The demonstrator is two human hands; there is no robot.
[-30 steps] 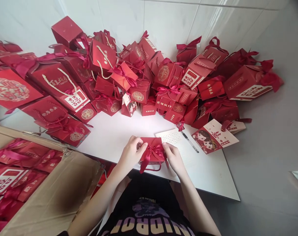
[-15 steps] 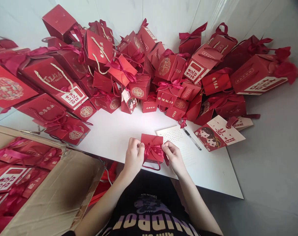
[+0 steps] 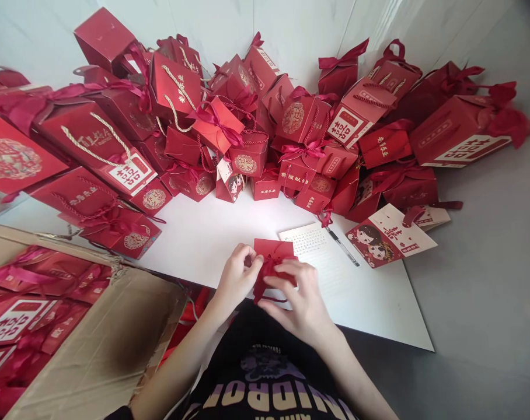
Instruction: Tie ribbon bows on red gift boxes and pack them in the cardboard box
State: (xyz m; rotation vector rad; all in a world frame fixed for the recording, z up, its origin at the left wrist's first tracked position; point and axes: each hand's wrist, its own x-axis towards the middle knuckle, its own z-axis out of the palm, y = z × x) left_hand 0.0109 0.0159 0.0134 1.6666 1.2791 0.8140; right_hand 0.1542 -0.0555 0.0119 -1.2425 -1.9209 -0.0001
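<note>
A small red gift box [image 3: 279,247] stands at the near edge of the white table, directly in front of me. Its dark red ribbon [image 3: 267,269] is gathered across the top, and part of it hangs over the near side. My left hand [image 3: 239,279] is closed at the box's left side, thumb and finger pinching the ribbon. Over the box's right and near side reaches my right hand [image 3: 303,294], its fingers apart and its thumb stretched below the hanging ribbon. This hand hides much of the box's right half.
Many red gift boxes [image 3: 300,119] are piled along the wall. A written notebook page [image 3: 306,238], a pen [image 3: 342,246] and a printed card bag [image 3: 390,236] lie to the right. A cardboard carton [image 3: 133,326] with more red boxes stands at the left.
My right hand has let go of the bow's right side and come left over the box, fingers spread. The bow's loops look pulled together. My left hand remains at the left side.
</note>
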